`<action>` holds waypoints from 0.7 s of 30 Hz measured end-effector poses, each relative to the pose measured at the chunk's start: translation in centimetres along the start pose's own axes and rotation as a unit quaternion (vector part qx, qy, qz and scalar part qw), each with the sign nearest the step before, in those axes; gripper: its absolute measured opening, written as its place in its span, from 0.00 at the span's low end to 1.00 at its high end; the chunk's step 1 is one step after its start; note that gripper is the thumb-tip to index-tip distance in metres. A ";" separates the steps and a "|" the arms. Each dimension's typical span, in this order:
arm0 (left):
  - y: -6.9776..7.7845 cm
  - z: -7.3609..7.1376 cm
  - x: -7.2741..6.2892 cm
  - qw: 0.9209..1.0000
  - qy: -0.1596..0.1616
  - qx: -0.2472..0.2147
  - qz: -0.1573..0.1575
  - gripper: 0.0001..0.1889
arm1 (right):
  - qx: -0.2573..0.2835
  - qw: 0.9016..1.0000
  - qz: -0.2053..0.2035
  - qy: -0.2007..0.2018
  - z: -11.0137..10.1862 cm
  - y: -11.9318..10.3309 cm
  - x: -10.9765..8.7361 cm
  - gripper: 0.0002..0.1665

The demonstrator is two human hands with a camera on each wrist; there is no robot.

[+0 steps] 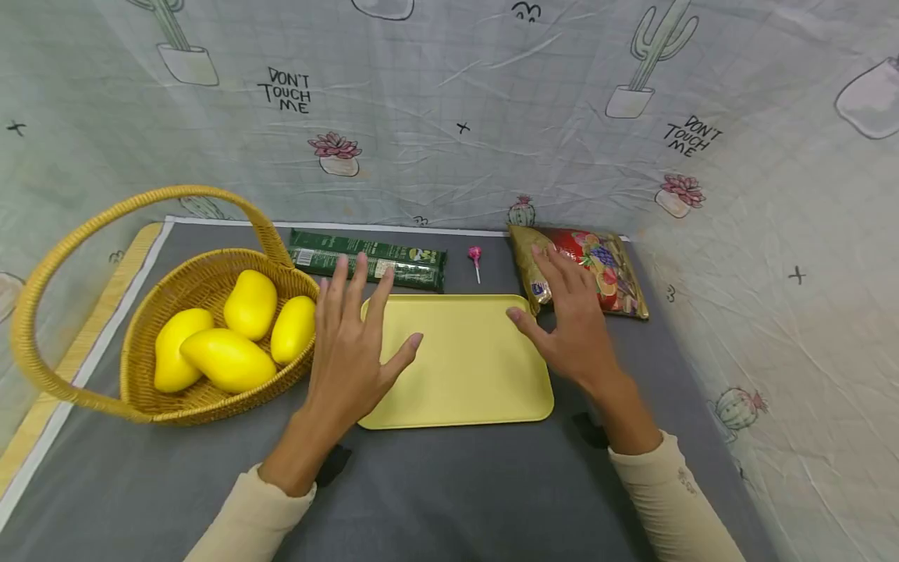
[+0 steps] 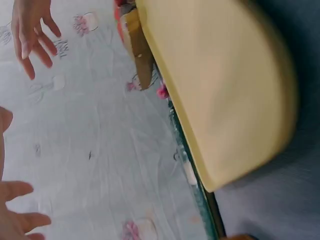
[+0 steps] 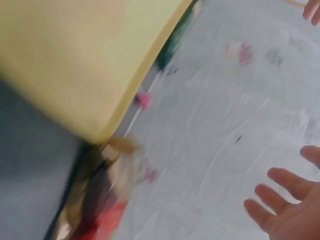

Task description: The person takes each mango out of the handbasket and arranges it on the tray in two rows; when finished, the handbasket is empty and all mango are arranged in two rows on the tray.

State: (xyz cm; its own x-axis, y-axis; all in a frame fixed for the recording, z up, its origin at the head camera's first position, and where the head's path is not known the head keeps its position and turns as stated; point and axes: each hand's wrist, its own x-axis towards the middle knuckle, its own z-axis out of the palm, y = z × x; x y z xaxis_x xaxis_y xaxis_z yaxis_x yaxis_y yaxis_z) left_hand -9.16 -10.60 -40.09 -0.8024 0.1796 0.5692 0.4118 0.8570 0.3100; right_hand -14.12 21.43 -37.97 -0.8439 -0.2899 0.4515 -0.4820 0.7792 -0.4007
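Both hands hover with spread fingers over the two sides of a yellow rectangular tray (image 1: 456, 367), holding nothing. The left hand (image 1: 354, 343) is above the tray's left end, beside a wicker basket (image 1: 204, 414) with several yellow mangoes (image 1: 232, 361). Over the tray's right edge is the right hand (image 1: 576, 328), partly covering a gold and red fruit-printed bag (image 1: 611, 273). Behind the tray lie a long green packet (image 1: 372, 256) and a pink lollipop (image 1: 474, 254). In the right wrist view, the right hand's fingers (image 3: 290, 200) look straight and apart.
A grey cloth (image 1: 435, 499) covers the table, with a white edge strip and a wooden strip (image 1: 91, 336) at the left. Behind and to the right hangs a pale curtain (image 1: 435, 117) printed with cacti. The basket's tall handle (image 1: 35, 312) arches up on the left.
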 end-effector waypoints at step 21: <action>-1.6 -6.5 -9.5 0.864 0.414 -0.049 -0.283 0.36 | 0.127 0.976 -0.171 -0.039 9.5 -11.9 5.0 0.45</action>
State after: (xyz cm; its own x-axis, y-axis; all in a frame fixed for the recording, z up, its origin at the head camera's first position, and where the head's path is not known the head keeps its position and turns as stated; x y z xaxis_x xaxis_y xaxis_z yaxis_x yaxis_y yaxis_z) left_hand 0.65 -16.80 -41.02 -0.3206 -0.6962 0.6423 0.1221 0.6421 0.7568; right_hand -14.82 5.42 -38.53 -0.6340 -0.5577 0.5357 -0.7732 0.4701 -0.4256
